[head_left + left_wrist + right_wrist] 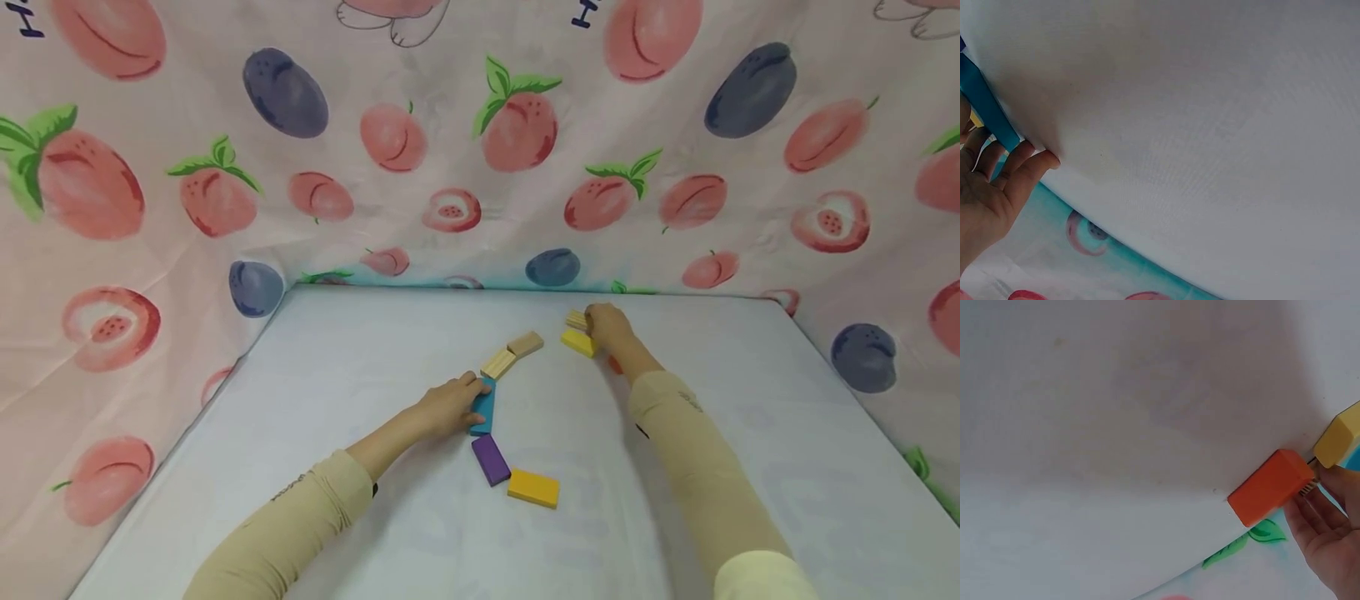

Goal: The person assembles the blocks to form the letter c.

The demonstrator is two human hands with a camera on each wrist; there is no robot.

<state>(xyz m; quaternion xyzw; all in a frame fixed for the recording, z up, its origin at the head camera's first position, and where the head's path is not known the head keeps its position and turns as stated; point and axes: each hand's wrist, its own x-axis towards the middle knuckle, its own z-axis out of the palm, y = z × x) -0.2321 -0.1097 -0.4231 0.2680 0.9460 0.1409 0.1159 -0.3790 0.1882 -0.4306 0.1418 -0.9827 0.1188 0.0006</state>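
Note:
In the head view my left hand (448,407) holds a blue block (485,407) lying on the table, thumb and fingers at its two ends. The left wrist view shows the same blue block (988,103) against the fingers. Farther back on the right, my right hand (611,328) pinches a plain wooden block (576,319), partly covered by the fingers. Just in front of it lies a yellow block (577,342). An orange block (1269,487) sits beside that hand in the right wrist view; the forearm mostly hides it from the head camera.
Two wooden blocks (498,363) run behind the blue one in a curved line. In front of it come a purple block (491,460) and an orange-yellow block (533,488). The white tabletop (375,342) ends at a fruit-print cloth (457,125) hanging behind.

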